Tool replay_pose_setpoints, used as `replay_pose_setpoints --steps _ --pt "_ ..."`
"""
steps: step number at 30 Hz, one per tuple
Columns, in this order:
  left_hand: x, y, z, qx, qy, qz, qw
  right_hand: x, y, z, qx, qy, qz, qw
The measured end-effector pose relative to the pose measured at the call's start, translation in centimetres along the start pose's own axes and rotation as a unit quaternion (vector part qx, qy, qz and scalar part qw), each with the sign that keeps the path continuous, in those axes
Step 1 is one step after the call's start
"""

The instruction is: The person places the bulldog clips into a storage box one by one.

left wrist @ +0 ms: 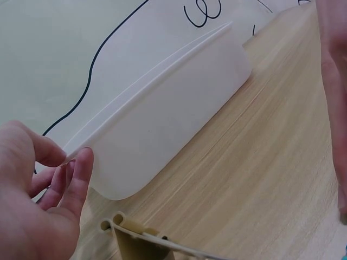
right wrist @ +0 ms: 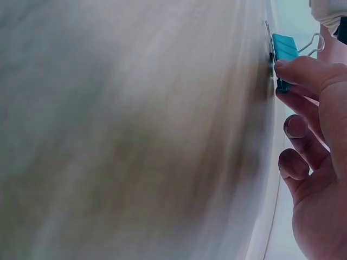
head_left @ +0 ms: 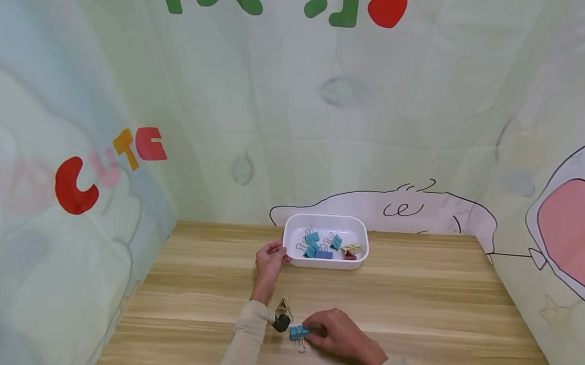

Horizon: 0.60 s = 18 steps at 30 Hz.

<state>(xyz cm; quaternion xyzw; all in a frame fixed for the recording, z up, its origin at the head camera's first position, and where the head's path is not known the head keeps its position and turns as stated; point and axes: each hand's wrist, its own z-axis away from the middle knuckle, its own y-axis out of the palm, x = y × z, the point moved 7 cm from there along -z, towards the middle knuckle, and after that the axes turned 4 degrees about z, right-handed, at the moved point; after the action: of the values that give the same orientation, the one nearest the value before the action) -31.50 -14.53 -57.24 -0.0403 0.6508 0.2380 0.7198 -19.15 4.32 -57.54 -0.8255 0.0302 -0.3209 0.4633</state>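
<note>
My left hand (head_left: 269,260) pinches the left end of a white plastic tray (head_left: 325,264) by its rim; in the left wrist view the thumb and fingers meet at the tray's corner. Near the table's front, my right hand (head_left: 339,336) pinches a teal binder clip (head_left: 299,333) between thumb and fingertips. Silver wire handles of this clip show on both sides in the right wrist view, and the other fingers are loosely bent. I cannot tell whether the clip touches the table. Inside the tray lie several teal binder clips (head_left: 312,237), a blue one (head_left: 324,255) and a red one (head_left: 350,255).
A gold metal piece (left wrist: 142,241) stands close to the left wrist, next to a dark round thing (head_left: 281,323) at the cuff. Gold-coloured pieces (head_left: 352,248) lie at the tray's right end. A printed cloth (head_left: 286,121) borders the wooden table (head_left: 440,300) behind and at the sides.
</note>
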Motion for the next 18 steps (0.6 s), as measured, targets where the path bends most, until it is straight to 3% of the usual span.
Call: replay_pose_setpoints --steps 18 --pt "-0.1 0.0 0.2 -0.001 -0.004 0.001 1.0 -0.8 -3.8 -1.2 -0.001 0.042 -0.02 0.9989"
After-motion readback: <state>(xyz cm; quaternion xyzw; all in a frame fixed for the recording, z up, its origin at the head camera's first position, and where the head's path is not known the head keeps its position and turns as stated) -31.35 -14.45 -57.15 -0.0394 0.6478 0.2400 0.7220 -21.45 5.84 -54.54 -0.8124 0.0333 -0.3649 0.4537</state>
